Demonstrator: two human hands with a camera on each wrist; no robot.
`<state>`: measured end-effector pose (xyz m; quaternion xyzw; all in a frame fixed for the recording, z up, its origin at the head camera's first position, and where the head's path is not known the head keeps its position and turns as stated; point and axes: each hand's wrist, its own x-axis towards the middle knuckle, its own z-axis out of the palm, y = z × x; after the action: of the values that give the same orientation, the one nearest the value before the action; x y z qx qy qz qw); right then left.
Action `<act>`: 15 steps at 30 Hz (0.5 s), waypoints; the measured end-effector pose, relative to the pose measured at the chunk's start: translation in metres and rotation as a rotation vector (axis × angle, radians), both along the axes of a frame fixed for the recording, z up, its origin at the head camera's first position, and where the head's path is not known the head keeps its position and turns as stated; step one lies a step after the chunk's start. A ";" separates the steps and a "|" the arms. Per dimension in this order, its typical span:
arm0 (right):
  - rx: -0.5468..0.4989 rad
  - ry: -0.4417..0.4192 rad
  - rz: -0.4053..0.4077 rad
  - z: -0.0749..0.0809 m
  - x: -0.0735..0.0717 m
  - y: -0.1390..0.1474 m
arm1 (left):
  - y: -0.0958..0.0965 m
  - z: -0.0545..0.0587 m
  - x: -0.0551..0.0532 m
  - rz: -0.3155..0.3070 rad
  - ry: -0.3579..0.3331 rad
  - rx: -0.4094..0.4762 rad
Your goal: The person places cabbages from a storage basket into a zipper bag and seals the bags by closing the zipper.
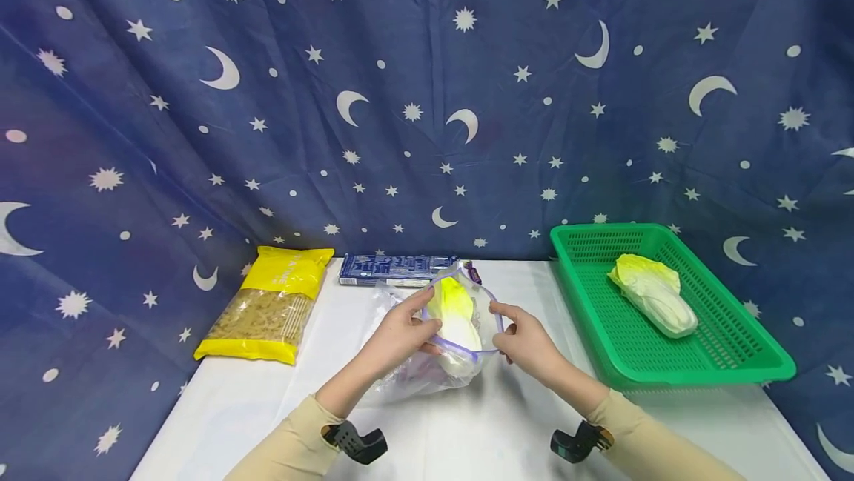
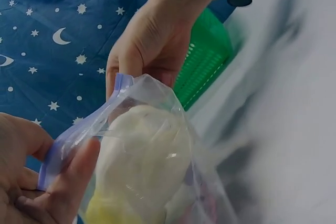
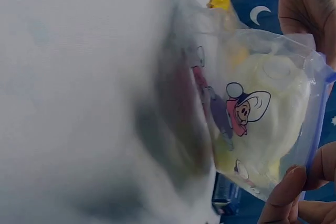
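Observation:
A clear zip bag (image 1: 404, 385) with a purple zip rim and printed cartoon figures (image 3: 244, 109) stands open at its mouth. Pale napa cabbage (image 1: 456, 310) with yellow leaf tips is inside it, seen through the plastic in both wrist views. My left hand (image 1: 400, 329) grips the left side of the rim, thumb on the inner side. On the opposite side, my right hand (image 1: 527, 336) pinches the rim between thumb and fingers. In the left wrist view the right hand (image 2: 152, 45) is beyond the bag, its fingertips partly hidden.
A green basket (image 1: 603, 336) at the right holds another napa cabbage (image 1: 654, 296). A yellow pasta bag (image 1: 270, 303) lies at the left. Behind the zip bag are a flat blue box (image 1: 394, 267) and a small dark wrapped item (image 1: 472, 273). A starry curtain hangs behind the white table.

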<state>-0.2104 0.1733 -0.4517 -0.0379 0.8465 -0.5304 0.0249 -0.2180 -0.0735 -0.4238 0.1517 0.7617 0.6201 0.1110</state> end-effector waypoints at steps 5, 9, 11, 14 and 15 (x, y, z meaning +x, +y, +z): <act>0.031 0.004 0.007 0.015 -0.002 -0.001 | -0.006 0.010 -0.002 0.040 0.064 -0.143; 0.047 0.005 0.008 0.025 -0.003 -0.003 | -0.008 0.016 -0.003 0.054 0.089 -0.243; 0.054 0.002 0.011 0.029 -0.003 -0.004 | -0.009 0.018 -0.004 0.054 0.090 -0.269; 0.067 -0.004 0.021 0.034 -0.003 -0.005 | -0.011 0.021 -0.005 0.058 0.084 -0.276; 0.070 -0.007 0.023 0.036 -0.003 -0.006 | -0.011 0.022 -0.005 0.060 0.082 -0.272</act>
<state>-0.2139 0.1674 -0.4161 -0.0448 0.8641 -0.5001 0.0351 -0.2230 -0.0850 -0.4022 0.1375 0.8469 0.5073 0.0809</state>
